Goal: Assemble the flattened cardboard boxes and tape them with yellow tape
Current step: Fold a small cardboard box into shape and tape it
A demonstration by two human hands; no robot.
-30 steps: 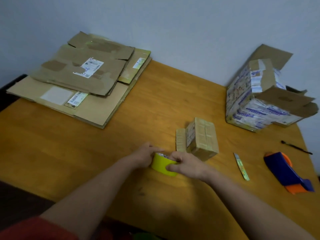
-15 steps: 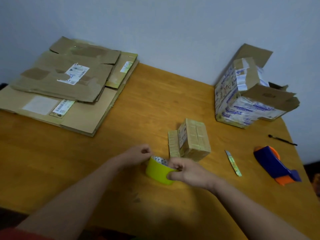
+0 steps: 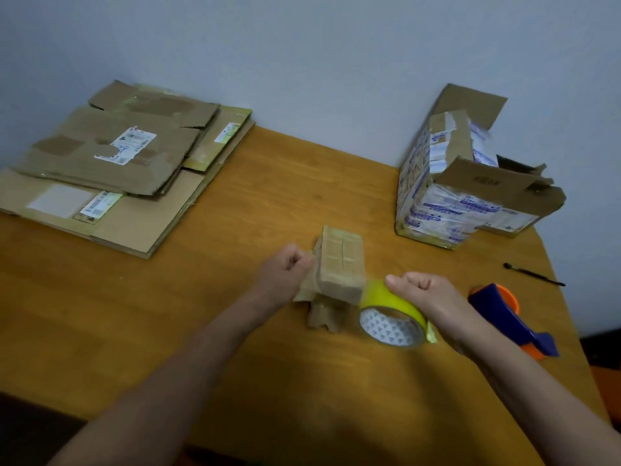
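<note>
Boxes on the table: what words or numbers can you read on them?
Nothing is readable.
On the top flat box, the white label: too blurred.
On the bottom flat cardboard, the barcode sticker: too small.
On the standing box, the blue print: blurred.
On its brown flap, the dark stamp: unreadable.
On the tape roll: only triangles, no words.

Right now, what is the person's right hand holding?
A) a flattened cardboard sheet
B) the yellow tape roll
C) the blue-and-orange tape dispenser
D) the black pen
B: the right hand grips the yellow tape roll, while the tape dispenser lies untouched beside it.
</note>
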